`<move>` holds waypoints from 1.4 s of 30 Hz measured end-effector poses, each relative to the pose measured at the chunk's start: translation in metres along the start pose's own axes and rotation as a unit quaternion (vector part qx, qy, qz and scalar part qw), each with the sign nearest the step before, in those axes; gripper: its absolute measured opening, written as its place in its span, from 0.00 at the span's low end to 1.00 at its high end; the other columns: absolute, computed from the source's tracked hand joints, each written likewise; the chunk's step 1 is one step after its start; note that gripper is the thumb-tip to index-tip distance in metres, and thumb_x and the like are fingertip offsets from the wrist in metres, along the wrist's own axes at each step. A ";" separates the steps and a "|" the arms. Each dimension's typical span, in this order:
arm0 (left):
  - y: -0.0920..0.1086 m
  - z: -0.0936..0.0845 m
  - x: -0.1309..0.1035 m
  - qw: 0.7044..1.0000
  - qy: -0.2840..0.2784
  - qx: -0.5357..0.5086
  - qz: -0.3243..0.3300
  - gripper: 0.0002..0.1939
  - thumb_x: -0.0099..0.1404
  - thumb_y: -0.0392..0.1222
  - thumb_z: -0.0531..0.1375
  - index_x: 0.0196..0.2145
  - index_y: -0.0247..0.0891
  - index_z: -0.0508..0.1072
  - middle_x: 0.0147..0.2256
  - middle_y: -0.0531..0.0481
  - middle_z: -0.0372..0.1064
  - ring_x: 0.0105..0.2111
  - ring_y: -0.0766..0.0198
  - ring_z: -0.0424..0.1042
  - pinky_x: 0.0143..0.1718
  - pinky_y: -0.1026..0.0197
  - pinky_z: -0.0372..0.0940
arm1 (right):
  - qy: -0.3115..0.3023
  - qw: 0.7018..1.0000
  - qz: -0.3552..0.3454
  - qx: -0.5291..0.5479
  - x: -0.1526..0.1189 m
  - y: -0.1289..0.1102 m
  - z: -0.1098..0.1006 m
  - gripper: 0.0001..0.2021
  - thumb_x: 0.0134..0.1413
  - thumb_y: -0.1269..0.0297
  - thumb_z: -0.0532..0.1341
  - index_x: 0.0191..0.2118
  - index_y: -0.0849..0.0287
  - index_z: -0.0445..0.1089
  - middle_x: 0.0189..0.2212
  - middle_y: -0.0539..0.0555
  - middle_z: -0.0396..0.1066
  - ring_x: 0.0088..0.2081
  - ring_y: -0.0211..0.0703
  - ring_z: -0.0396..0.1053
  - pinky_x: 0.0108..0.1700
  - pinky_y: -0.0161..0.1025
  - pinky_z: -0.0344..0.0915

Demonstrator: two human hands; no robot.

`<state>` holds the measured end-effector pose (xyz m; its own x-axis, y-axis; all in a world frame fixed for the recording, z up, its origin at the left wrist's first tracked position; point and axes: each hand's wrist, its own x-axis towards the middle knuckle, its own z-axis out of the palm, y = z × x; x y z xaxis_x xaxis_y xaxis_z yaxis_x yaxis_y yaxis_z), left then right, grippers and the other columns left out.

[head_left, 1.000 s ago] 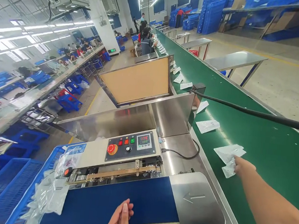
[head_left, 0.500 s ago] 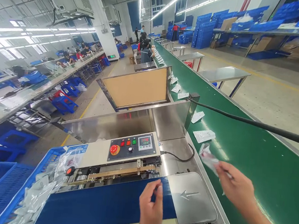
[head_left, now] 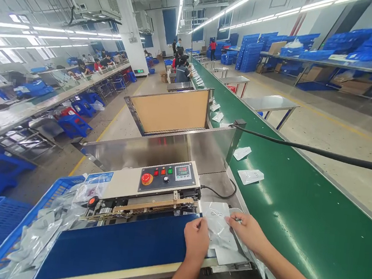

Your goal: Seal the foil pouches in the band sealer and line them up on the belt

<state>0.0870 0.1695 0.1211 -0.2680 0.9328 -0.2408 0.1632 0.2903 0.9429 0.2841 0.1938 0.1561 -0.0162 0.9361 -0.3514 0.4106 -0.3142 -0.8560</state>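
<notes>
A clear plastic bag with something white inside lies over the metal plate at the sealing machine's right end. My left hand is closed on the bag's left edge, above the blue belt. Fingers pinched, my right hand grips the bag's right side. The sealing machine stands just beyond, with its control panel facing up. White packets lie on the green conveyor to the right.
A blue basket heaped with bagged items stands at the left. A black cable crosses over the green conveyor. A metal-framed tan board rises behind the machine. People sit along the conveyor farther off.
My right hand has moved left from the green conveyor, carrying the bag to the machine's plate. My left hand has shifted slightly right and now holds the bag's left edge.
</notes>
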 end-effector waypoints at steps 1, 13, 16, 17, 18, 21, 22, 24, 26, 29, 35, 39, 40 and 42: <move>-0.004 -0.002 0.005 1.000 0.009 -0.016 -0.024 0.26 0.64 0.56 0.62 0.15 0.43 0.58 0.18 0.57 0.49 0.23 0.66 0.50 0.25 0.61 0.45 | -0.009 1.000 0.025 0.009 0.008 -0.004 0.005 0.20 0.53 0.44 0.64 0.21 0.54 0.69 0.20 0.49 0.68 0.24 0.39 0.56 0.29 0.38 0.52; -0.033 -0.097 0.012 0.984 0.130 -0.104 -0.063 0.27 0.61 0.66 0.68 0.25 0.37 0.78 0.25 0.48 0.74 0.28 0.58 0.73 0.30 0.60 0.68 | -0.098 0.994 0.041 0.011 0.027 -0.045 0.061 0.23 0.51 0.38 0.68 0.26 0.55 0.74 0.28 0.52 0.77 0.32 0.43 0.67 0.36 0.38 0.61; -0.042 -0.120 -0.014 0.963 0.240 -0.113 -0.049 0.27 0.63 0.66 0.68 0.43 0.37 0.85 0.43 0.38 0.84 0.45 0.47 0.83 0.47 0.52 0.78 | -0.046 0.997 0.020 0.059 0.009 -0.041 0.053 0.26 0.53 0.32 0.66 0.30 0.54 0.74 0.29 0.51 0.78 0.33 0.46 0.70 0.37 0.39 0.66; -0.042 -0.122 -0.025 0.964 0.248 -0.093 -0.031 0.27 0.64 0.66 0.68 0.44 0.38 0.85 0.45 0.37 0.85 0.47 0.46 0.83 0.50 0.51 0.78 | -0.031 0.996 0.020 0.080 0.002 -0.041 0.054 0.27 0.53 0.30 0.65 0.32 0.53 0.75 0.29 0.52 0.78 0.33 0.47 0.71 0.36 0.39 0.67; -0.039 -0.121 -0.037 0.972 0.227 -0.066 -0.004 0.27 0.66 0.66 0.67 0.44 0.38 0.85 0.45 0.36 0.85 0.47 0.45 0.83 0.52 0.50 0.78 | -0.019 0.994 0.024 0.104 -0.003 -0.041 0.057 0.28 0.54 0.29 0.65 0.35 0.53 0.76 0.30 0.52 0.79 0.33 0.48 0.72 0.36 0.40 0.69; -0.018 -0.100 -0.061 0.994 0.051 0.010 0.097 0.23 0.70 0.61 0.66 0.46 0.40 0.87 0.46 0.36 0.85 0.46 0.47 0.84 0.51 0.52 0.78 | 0.002 0.985 0.027 0.170 -0.016 -0.046 0.078 0.33 0.50 0.26 0.66 0.41 0.55 0.76 0.33 0.54 0.80 0.33 0.50 0.74 0.35 0.42 0.72; -0.008 -0.091 -0.065 0.992 -0.004 0.025 0.126 0.22 0.70 0.59 0.66 0.49 0.40 0.86 0.48 0.36 0.85 0.48 0.47 0.83 0.51 0.52 0.78 | 0.012 0.981 0.026 0.190 -0.018 -0.049 0.087 0.35 0.48 0.25 0.67 0.43 0.55 0.76 0.34 0.55 0.80 0.34 0.50 0.75 0.36 0.42 0.73; 0.011 -0.074 -0.065 0.986 -0.053 0.039 0.155 0.21 0.72 0.56 0.65 0.54 0.42 0.85 0.52 0.37 0.83 0.50 0.48 0.82 0.51 0.54 0.78 | 0.029 0.967 0.038 0.250 -0.022 -0.053 0.098 0.37 0.49 0.25 0.66 0.48 0.55 0.77 0.37 0.56 0.81 0.36 0.50 0.76 0.37 0.42 0.74; 0.024 -0.064 -0.056 0.987 -0.040 0.038 0.150 0.20 0.74 0.57 0.62 0.51 0.41 0.85 0.50 0.38 0.84 0.48 0.50 0.82 0.50 0.55 0.77 | 0.028 0.938 0.052 0.340 -0.024 -0.053 0.100 0.37 0.53 0.27 0.65 0.56 0.52 0.75 0.44 0.56 0.82 0.40 0.52 0.78 0.39 0.44 0.77; 0.026 -0.058 -0.040 0.994 -0.011 0.009 0.110 0.23 0.75 0.60 0.60 0.44 0.39 0.86 0.42 0.40 0.85 0.40 0.52 0.82 0.45 0.56 0.75 | 0.006 0.903 0.047 0.426 -0.030 -0.041 0.088 0.35 0.54 0.34 0.68 0.61 0.50 0.74 0.49 0.57 0.82 0.48 0.55 0.79 0.46 0.46 0.79; 0.007 -0.040 -0.034 0.997 -0.008 -0.065 0.039 0.29 0.69 0.66 0.64 0.43 0.34 0.85 0.39 0.37 0.85 0.37 0.50 0.82 0.40 0.54 0.76 | 0.007 0.972 -0.027 0.234 -0.039 -0.002 0.067 0.33 0.46 0.30 0.72 0.41 0.57 0.81 0.38 0.59 0.83 0.43 0.57 0.78 0.47 0.47 0.75; -0.001 -0.023 -0.038 0.995 -0.021 -0.092 0.035 0.30 0.68 0.65 0.65 0.48 0.33 0.85 0.43 0.36 0.85 0.42 0.49 0.82 0.46 0.53 0.75 | 0.046 0.987 -0.060 0.145 -0.042 0.014 0.057 0.33 0.55 0.28 0.63 0.40 0.58 0.81 0.36 0.59 0.83 0.39 0.56 0.77 0.43 0.45 0.73; -0.003 -0.020 -0.036 0.996 -0.025 -0.075 0.037 0.28 0.69 0.64 0.64 0.45 0.33 0.86 0.40 0.38 0.85 0.40 0.51 0.81 0.43 0.55 0.74 | 0.059 0.989 -0.058 0.124 -0.040 0.018 0.053 0.32 0.56 0.29 0.62 0.40 0.58 0.81 0.34 0.58 0.82 0.38 0.55 0.77 0.42 0.45 0.72; -0.006 -0.016 -0.030 0.999 -0.012 -0.036 0.031 0.25 0.68 0.62 0.64 0.34 0.35 0.86 0.31 0.44 0.82 0.33 0.54 0.77 0.37 0.58 0.69 | 0.085 0.992 -0.043 0.081 -0.034 0.025 0.044 0.29 0.56 0.32 0.62 0.36 0.56 0.81 0.29 0.57 0.81 0.34 0.53 0.76 0.38 0.44 0.70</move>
<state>0.0788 0.1366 0.1262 -0.2367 0.9535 -0.1867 0.1105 0.2173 0.9698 0.2546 0.1469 0.1302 0.1149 0.9693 -0.2172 0.2626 -0.2406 -0.9344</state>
